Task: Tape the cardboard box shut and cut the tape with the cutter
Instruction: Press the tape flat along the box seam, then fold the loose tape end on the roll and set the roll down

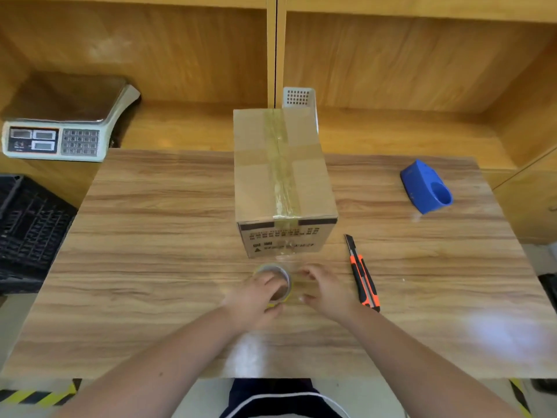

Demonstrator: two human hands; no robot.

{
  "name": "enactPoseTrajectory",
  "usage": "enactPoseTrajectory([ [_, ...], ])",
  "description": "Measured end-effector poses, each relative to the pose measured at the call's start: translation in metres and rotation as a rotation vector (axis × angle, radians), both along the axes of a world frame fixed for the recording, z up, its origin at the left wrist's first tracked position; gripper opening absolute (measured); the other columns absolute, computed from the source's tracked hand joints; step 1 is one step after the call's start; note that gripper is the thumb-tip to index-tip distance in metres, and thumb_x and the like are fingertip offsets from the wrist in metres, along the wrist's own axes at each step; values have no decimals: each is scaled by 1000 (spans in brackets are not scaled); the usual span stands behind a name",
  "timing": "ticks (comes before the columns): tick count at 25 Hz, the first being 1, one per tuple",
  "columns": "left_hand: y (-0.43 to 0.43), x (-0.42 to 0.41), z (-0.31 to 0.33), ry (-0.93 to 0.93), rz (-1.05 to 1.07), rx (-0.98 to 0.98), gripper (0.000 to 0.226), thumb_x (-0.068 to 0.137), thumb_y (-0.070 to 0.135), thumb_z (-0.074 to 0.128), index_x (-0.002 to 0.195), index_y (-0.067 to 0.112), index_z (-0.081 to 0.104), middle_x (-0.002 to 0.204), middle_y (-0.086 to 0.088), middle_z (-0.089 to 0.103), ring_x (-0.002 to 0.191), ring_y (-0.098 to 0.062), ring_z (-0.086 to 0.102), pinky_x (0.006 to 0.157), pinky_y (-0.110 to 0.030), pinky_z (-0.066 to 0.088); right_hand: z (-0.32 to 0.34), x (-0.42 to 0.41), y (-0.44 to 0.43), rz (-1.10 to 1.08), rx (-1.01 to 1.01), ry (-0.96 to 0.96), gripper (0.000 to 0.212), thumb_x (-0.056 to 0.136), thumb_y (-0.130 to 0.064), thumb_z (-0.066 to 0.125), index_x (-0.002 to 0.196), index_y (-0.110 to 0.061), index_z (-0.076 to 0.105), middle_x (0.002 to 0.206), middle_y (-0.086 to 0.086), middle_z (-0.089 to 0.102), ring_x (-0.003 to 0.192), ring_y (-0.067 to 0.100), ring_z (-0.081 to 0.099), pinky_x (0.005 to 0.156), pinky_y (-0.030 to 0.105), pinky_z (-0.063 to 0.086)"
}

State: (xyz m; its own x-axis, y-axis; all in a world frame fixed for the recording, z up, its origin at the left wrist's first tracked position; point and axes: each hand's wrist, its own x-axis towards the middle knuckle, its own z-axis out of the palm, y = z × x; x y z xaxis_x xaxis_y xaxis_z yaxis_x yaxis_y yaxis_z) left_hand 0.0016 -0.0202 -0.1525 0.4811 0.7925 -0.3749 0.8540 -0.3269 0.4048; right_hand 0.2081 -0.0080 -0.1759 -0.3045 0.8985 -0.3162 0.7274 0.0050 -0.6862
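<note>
The brown cardboard box (pixel 283 179) stands near the centre of the wood-grain counter (pixel 150 267), its long axis running away from the person. Its top flaps are closed, and a strip of yellowish clear tape (pixel 278 164) runs along the centre seam and folds down over the near face, which carries black printed markings.

Just in front of the box, the roll of clear packing tape with a brown core (pixel 275 283) is held above or on the counter; which cannot be determined. The left hand (pixel 256 297) grips the roll, fingers curled over its rim and into the core. The right hand (pixel 327 289) sits just beside the roll on its right side, fingers bent and pinching what appears to be the free end of the tape; the transparent film is hard to resolve.

The orange-and-black utility cutter (pixel 363 276) lies flat on the counter to the right of the right hand, apart from it, blade end pointing toward the box.

A blue plastic tape dispenser (pixel 425 187) rests at the far right of the counter. A white electronic weighing scale (pixel 66 125) stands at the far left, beyond the counter edge. A white perforated plastic basket (pixel 298 96) is partly visible behind the box.
</note>
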Motion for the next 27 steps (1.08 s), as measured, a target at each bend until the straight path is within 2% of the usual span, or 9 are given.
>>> enactPoseTrajectory([
  [3,2,11,-9,144,-25,-30,50,90,52,51,130,21,49,139,-3,50,122,-25,52,89,-35,47,-15,-12,-5,-44,-121,-10,78,67,-17,80,136,-15,43,132,8,53,121,24,47,101,27,35],
  [8,15,23,-17,159,-2,27,36,91,47,50,110,18,58,116,-4,66,101,-26,63,73,-34,49,-37,-23,-4,-156,-132,6,68,68,-26,78,130,-19,51,127,3,60,116,21,54,101,37,44],
  [10,17,25,-18,72,116,-11,30,88,44,54,105,20,60,105,-1,70,93,-24,66,72,-34,54,-31,-24,-6,-224,-140,99,59,75,-14,74,130,-14,52,124,5,62,110,15,58,98,24,46],
  [13,16,25,-14,-121,350,-86,26,84,40,61,103,22,64,93,6,71,86,-18,67,74,-34,56,-19,-21,-8,-288,-93,180,47,82,-5,67,127,-7,55,116,3,61,103,9,55,80,-3,36],
  [17,7,26,-9,-397,598,-141,20,85,27,67,104,19,65,82,9,66,72,-7,62,66,-16,49,-8,-24,-13,-321,72,254,32,81,-4,67,113,-11,67,118,4,66,107,11,59,91,15,45],
  [20,3,25,-6,-487,654,-158,18,86,22,67,103,16,66,82,6,68,65,3,58,56,-3,41,-4,-29,-10,-448,118,276,17,78,-3,71,93,-9,74,104,6,71,91,10,63,78,12,46],
  [22,1,23,-4,-519,676,-168,18,87,24,66,103,16,66,78,7,70,64,3,59,55,-3,41,5,-31,-4,-432,156,269,9,77,-3,72,83,-10,74,92,5,71,84,11,61,74,16,44],
  [25,2,22,5,-560,717,-186,12,88,29,63,99,22,64,58,8,61,49,-3,51,47,-11,37,27,-27,5,-211,310,138,5,81,-10,68,80,-12,72,85,1,69,86,15,57,78,25,44],
  [27,8,23,19,-634,754,-223,14,88,30,65,98,21,66,56,5,62,49,-9,52,51,-23,42,51,-24,12,-95,388,55,8,85,-11,62,80,-12,69,82,1,66,82,15,57,72,27,45],
])
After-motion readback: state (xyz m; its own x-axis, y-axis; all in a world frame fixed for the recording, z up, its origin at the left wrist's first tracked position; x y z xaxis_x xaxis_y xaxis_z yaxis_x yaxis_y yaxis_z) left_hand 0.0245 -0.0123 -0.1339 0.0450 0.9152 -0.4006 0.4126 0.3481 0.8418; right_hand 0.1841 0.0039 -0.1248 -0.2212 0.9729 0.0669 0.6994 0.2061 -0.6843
